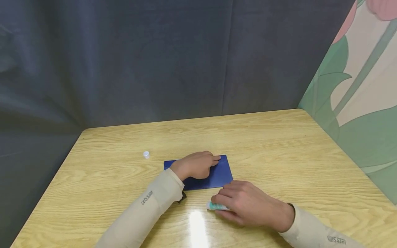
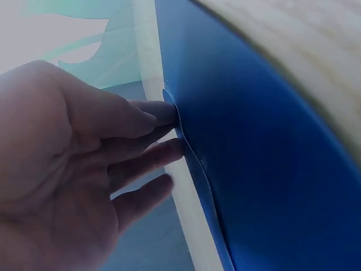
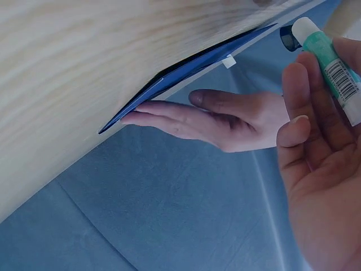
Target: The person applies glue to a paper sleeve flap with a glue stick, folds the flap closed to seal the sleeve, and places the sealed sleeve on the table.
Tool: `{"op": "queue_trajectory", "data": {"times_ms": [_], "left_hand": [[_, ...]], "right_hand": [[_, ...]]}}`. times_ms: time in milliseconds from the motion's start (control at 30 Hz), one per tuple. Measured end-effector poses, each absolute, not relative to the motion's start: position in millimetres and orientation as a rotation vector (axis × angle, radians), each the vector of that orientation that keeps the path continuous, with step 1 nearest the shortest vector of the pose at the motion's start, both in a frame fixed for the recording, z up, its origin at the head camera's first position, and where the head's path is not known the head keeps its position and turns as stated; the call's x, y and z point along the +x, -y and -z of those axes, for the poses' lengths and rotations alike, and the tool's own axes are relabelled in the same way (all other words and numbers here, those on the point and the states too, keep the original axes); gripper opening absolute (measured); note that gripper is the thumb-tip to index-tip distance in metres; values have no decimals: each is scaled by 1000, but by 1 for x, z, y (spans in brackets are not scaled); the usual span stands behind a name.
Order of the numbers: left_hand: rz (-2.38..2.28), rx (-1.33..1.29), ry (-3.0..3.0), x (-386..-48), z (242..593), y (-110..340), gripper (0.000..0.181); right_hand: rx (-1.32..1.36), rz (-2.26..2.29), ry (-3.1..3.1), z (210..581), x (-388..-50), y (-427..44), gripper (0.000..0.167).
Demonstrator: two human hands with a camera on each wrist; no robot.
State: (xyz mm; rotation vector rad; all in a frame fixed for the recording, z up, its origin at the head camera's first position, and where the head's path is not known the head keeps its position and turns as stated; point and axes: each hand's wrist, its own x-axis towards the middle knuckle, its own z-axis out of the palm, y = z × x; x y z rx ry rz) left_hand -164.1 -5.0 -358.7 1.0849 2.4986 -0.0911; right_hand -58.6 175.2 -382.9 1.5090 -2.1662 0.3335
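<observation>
Head view: paper [image 1: 219, 173] is seemingly smoothed by the straight-fingered left grip [image 1: 197, 166], glue stick [image 1: 217, 206] clasped in the right grip [image 1: 248, 204]. Even pressure is needed next.

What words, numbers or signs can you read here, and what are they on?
"Let's Slim": on the left sleeve.
Right sleeve: similar dark lettering, too blurred to read for sure.
Green-and-white tube: a striped barcode; any print around it is too small and blurred to read.
</observation>
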Motion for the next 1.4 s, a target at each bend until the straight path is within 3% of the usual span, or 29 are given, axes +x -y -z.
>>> {"op": "queue_trajectory", "data": {"times_ms": [267, 467, 800, 1133, 1400], "left_hand": [[-140, 1109, -2445, -166, 363, 25, 53], [-410, 1159, -2475, -164, 355, 66, 46], [-247, 1064, -2695, -143, 354, 137, 34], [-176, 1165, -2796, -144, 365, 141, 31], [144, 1308, -2820, -142, 370, 132, 48]], "right_hand": [[1474, -346, 2232, 383, -57, -174, 17], [1478, -356, 2183, 382, -58, -174, 18], [1474, -346, 2195, 383, -57, -173, 15], [1486, -354, 2152, 382, -56, -172, 19], [1481, -337, 2253, 384, -54, -173, 17]]}}
